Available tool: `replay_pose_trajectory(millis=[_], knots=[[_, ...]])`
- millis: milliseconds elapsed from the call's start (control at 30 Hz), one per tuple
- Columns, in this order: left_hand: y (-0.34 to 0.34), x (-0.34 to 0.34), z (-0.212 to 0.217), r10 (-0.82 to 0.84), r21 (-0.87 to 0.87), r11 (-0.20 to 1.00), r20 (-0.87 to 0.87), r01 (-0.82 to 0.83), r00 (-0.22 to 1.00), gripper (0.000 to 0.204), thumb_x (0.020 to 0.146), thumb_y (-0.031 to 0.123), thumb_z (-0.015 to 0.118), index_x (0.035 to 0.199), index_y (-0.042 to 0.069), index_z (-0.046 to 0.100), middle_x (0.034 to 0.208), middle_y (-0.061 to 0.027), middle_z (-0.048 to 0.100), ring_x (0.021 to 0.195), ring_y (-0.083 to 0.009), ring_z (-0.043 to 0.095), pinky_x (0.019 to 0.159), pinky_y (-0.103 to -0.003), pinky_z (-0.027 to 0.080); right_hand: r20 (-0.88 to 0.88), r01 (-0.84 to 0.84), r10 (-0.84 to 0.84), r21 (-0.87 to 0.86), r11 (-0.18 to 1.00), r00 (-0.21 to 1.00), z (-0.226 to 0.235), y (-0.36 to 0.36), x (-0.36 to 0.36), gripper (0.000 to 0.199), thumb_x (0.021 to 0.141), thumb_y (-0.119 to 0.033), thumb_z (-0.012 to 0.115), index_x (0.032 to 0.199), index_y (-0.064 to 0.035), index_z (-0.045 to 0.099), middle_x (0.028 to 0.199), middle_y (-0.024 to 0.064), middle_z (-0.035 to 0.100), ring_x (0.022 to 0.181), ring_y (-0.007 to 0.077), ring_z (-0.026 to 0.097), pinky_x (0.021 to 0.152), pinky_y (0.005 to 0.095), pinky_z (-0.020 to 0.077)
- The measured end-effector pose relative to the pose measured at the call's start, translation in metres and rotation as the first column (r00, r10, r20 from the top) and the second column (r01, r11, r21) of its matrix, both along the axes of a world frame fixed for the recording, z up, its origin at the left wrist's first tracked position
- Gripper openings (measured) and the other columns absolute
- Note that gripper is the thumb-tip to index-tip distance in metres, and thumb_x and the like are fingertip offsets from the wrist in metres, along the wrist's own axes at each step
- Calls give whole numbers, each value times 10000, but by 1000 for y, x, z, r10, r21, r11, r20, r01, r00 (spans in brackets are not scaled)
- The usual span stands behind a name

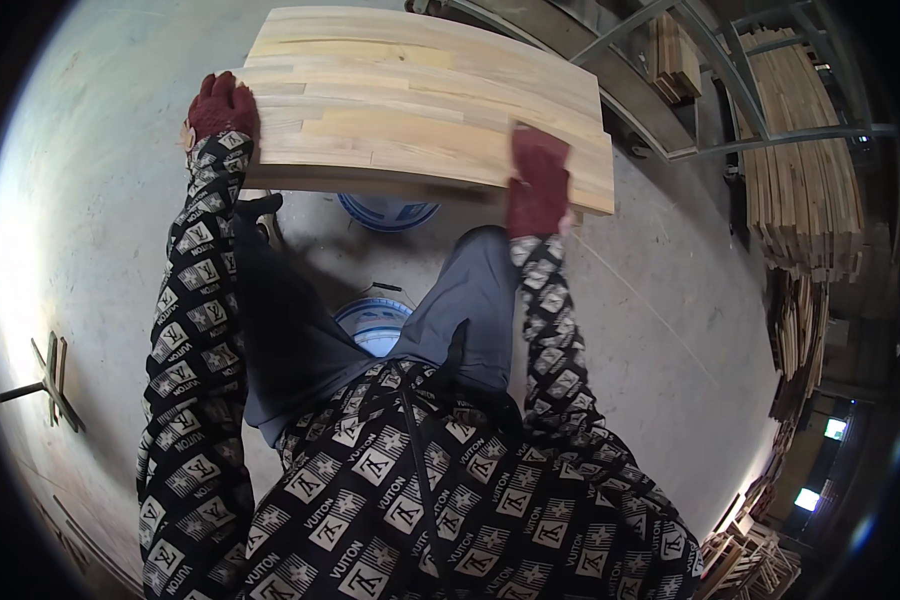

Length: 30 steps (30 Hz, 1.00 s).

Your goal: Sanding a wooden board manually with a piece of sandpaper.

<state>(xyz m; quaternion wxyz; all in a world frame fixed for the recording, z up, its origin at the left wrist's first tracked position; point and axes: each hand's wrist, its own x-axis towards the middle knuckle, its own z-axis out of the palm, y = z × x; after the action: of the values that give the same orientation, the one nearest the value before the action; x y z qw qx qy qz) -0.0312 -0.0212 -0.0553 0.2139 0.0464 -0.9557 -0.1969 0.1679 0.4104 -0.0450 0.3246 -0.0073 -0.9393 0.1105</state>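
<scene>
L hand (222, 108), red work glove, grip closed over the left end of a wood panel (420, 100), fingers curled on the top face at the near-left corner. R hand (538, 180), same red glove, grip closed on the panel's near long edge toward the right end, palm flat on top, thumb side can't tell. Both forearms in black-and-cream patterned sleeves (195, 330), coming up from lower frame.

Panel: pale finger-jointed board, wide, held roughly level in front of the body at about waist ht, off the floor. Near edge shows thickness in shadow; far edge bends w/ the lens. Right end juts a little past the R hand; left end stops at the L glove.

Below panel: two blue-rimmed buckets (388, 210) on the concrete floor (90, 200), one partly under the near edge, the other (370, 322) closer to the legs. Grey trousers (470, 300) between.

Room: floor open to the left and far left, only a small metal stand (50, 380) near the left rim. Open strip of floor to the right of the panel too. Further right, a metal rack frame (750, 130) w/ stacked timber boards (810, 180), well apart from the panel's right end. More stacks (750, 550) at lower right.
</scene>
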Motion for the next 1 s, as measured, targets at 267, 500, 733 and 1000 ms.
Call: replay_pose_trajectory(millis=[267, 500, 733, 1000], knots=[[6, 6, 8, 28, 7, 1000, 0, -28, 1000, 475, 954, 390, 532, 1333, 120, 627, 1460, -182, 541, 1314, -405, 521, 1117, -501, 413, -139, 115, -168, -325, 939, 976, -6, 23, -25, 396, 918, -249, 603, 1270, -77, 665, 1293, 150, 656, 1213, 348, 591, 1072, 471, 422], [1, 3, 9, -8, -8, 1000, 21, 8, 1000, 485, 953, 399, 524, 1338, 120, 618, 1468, -184, 531, 1325, -406, 511, 1122, -503, 408, 51, -398, 400, -48, 916, 915, -9, -174, -41, 509, 734, -251, 753, 1190, -80, 607, 1193, 122, 588, 1202, 323, 521, 1082, 495, 372], [4, 5, 6, 14, 14, 1000, 10, -14, 1000, 508, 940, 401, 553, 1360, 121, 617, 1479, -177, 529, 1351, -384, 505, 1146, -477, 389, 70, -35, 50, -209, 977, 996, -3, -22, -6, 377, 914, -164, 614, 1276, -68, 666, 1319, 170, 638, 1304, 371, 523, 1110, 468, 397], [7, 7, 10, 30, 14, 999, 0, -30, 1000, 491, 936, 423, 548, 1344, 163, 628, 1461, -158, 553, 1335, -387, 521, 1132, -481, 404, -40, 187, -185, 59, 981, 982, 13, 1, -24, 357, 837, -241, 662, 1160, -89, 686, 1128, 176, 675, 1043, 406, 623, 944, 520, 493]])
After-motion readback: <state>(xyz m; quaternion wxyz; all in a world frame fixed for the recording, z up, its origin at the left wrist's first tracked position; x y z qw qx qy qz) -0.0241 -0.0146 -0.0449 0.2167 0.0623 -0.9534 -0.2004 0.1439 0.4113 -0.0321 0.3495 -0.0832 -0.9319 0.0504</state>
